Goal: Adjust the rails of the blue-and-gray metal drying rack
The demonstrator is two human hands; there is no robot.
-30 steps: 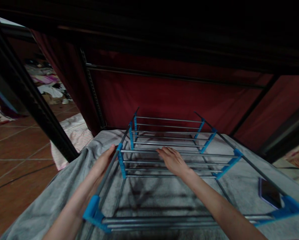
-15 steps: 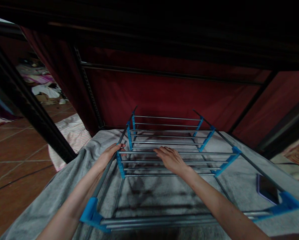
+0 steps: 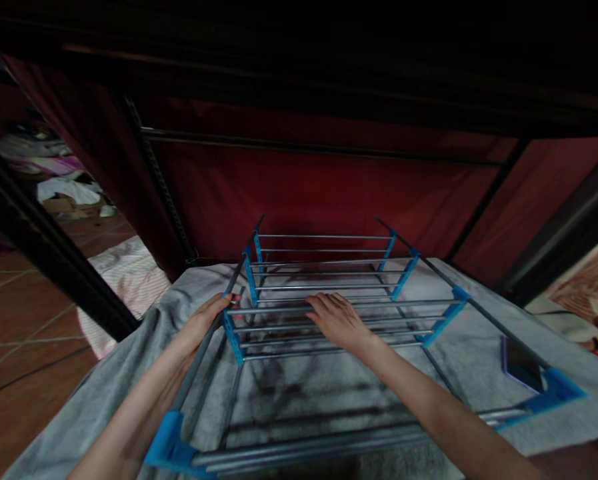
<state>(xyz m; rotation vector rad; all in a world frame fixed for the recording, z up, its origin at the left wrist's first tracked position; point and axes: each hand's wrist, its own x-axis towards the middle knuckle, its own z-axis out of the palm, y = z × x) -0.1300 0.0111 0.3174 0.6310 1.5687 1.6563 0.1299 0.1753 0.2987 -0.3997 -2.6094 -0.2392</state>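
A rack of grey metal tubes with blue plastic joints lies across a grey blanket. At its left side, my left hand is closed around the side tube, just by a blue bracket; some fingertips show on the inner side. My right hand rests palm down over the cross rods near the middle. Its fingers are stretched forward, and its palm and the undersides of the fingers are hidden. Further back, more rods run between smaller blue brackets.
The grey blanket covers the surface under the rack. A phone lies by the right side tube. Dark red fabric hangs behind, between dark frame posts. Tiled floor, a striped cloth and piled clothes are at the left.
My view has turned slightly right, so everything sits further left. The near cross rod slopes a little more, its left end lower. Both hands keep their places on the rack.
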